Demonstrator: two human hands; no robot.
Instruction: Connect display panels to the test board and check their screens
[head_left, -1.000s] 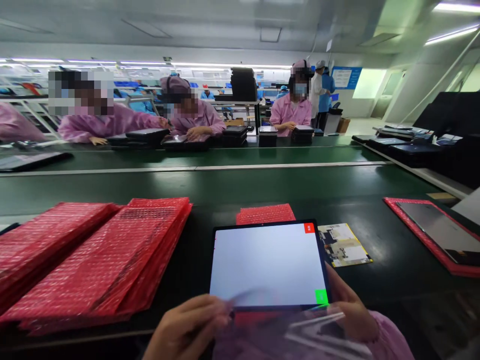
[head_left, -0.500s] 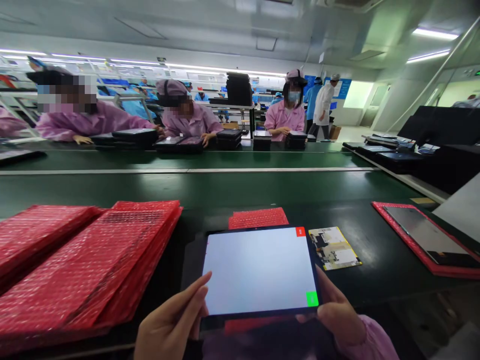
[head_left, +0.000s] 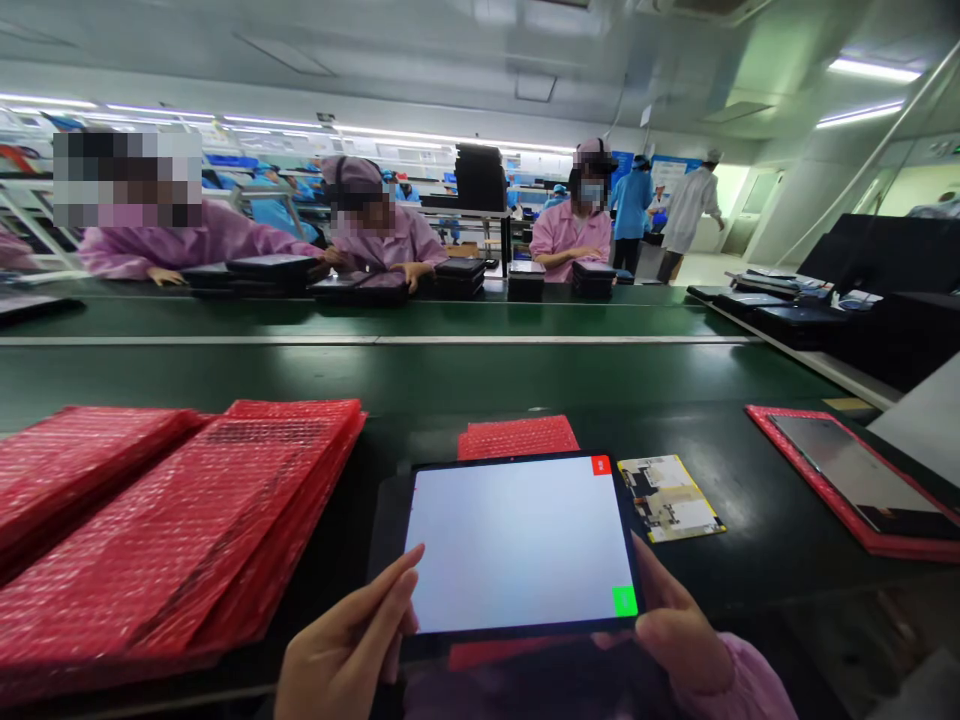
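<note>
A tablet (head_left: 517, 540) with a lit white screen is held up before me, tilted toward my face. Its screen carries a red square in the upper right corner and a green one in the lower right. My left hand (head_left: 352, 635) grips the left edge, thumb and forefinger at the bezel. On the other side my right hand (head_left: 679, 620) is closed round the lower right corner, its sleeve pink. Behind the tablet's top edge lies a red bubble-wrap pouch (head_left: 521, 434). A flat panel with a yellow border (head_left: 673, 497) rests just right of the tablet.
Stacked red bubble-wrap pouches (head_left: 225, 510) cover the bench's left side. At right, a dark screen panel (head_left: 862, 475) lies on red bubble wrap. Across the green bench (head_left: 450, 375) sit several people in pink beside stacked black devices (head_left: 255, 275). Black equipment (head_left: 885, 260) stands far right.
The tablet and both my hands stay almost where they were. In the background, a person in a white coat has moved to the right.
</note>
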